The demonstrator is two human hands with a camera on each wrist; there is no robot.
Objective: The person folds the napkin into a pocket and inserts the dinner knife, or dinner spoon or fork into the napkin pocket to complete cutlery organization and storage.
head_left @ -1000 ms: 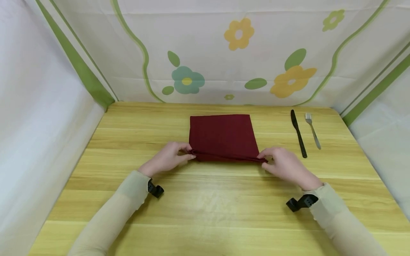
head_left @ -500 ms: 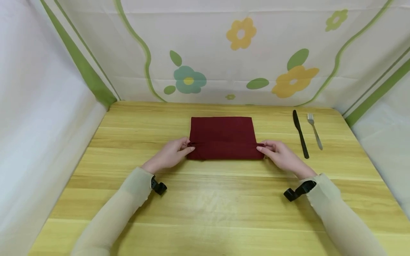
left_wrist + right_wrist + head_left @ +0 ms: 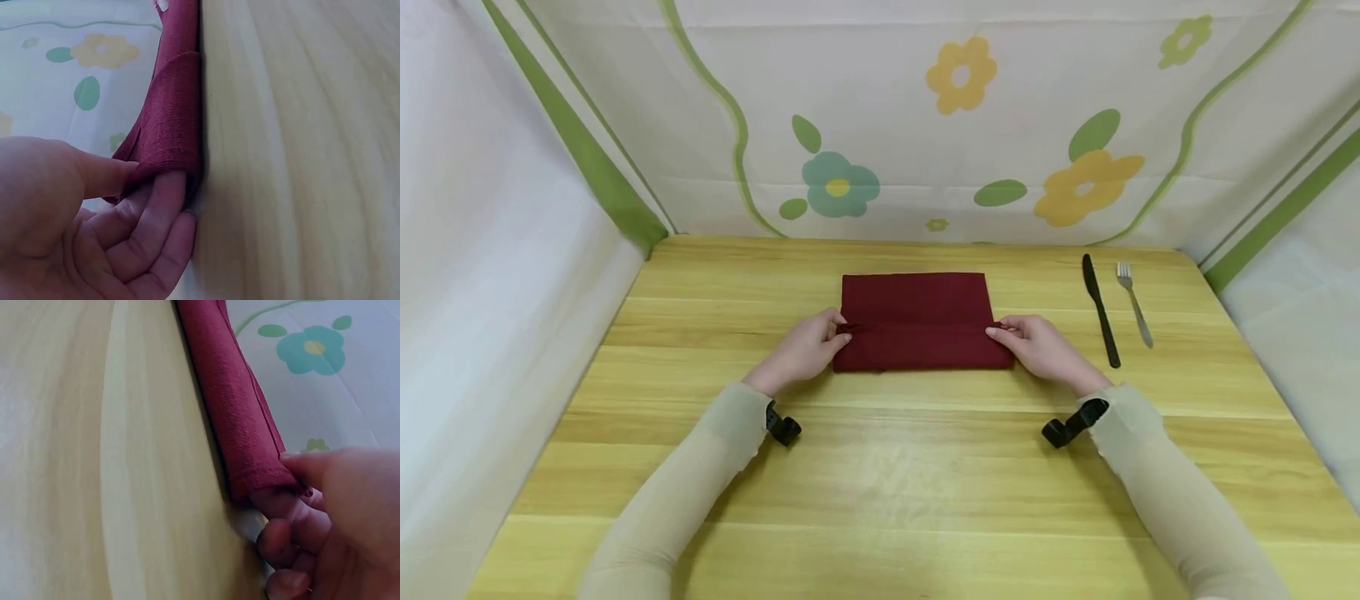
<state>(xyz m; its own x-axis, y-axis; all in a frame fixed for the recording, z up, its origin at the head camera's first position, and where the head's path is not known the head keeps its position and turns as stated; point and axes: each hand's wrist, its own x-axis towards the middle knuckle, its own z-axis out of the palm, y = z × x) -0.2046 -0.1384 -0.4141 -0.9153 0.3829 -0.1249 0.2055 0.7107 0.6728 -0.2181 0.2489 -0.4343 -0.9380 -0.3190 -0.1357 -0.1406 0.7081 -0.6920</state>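
A dark red cloth napkin (image 3: 917,348) lies on the wooden table, its near part folded over toward the far side. At the left end of the fold, my left hand (image 3: 808,343) pinches the cloth's edge between thumb and fingers. My right hand (image 3: 1041,346) pinches the same edge at the right end. In the left wrist view, fingers of the left hand (image 3: 125,231) reach inside the rounded fold of the napkin (image 3: 169,112), with the thumb on top. The right wrist view has the right hand (image 3: 337,519) gripping the other end of the napkin (image 3: 234,412) likewise.
To the right of the cloth lie a black knife (image 3: 1101,310) and, beside it, a silver fork (image 3: 1135,304). A white curtain with printed flowers (image 3: 887,100) stands along the table's back edge. White fabric also hangs at both sides.
Both hands have carried the napkin's near edge up and away, over the rest of the cloth. A flat folded band now shows at the front. Knife and fork stay put.
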